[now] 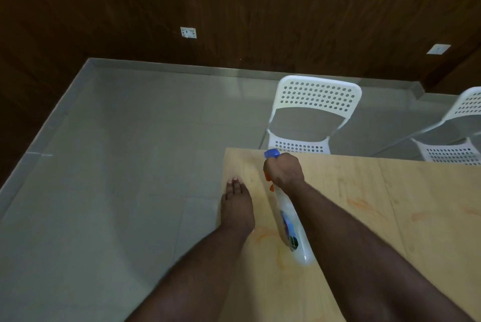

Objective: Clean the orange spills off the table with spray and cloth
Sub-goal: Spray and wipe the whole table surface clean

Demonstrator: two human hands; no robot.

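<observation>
My right hand (285, 170) grips the neck of a clear spray bottle (291, 228) with a blue nozzle and an orange trigger, held tilted over the light wooden table (364, 217), nozzle pointing toward the far left corner. My left hand (237, 204) lies flat with straight fingers on the table's left edge. Faint orange spills (360, 203) smear the wood to the right, and another orange smear (265, 237) shows beside the bottle's base. No cloth is in view.
Two white perforated chairs, one chair (312, 113) and a second chair (460, 139), stand behind the table's far edge. Grey tiled floor (130, 165) spreads to the left, bounded by dark wood-panelled walls.
</observation>
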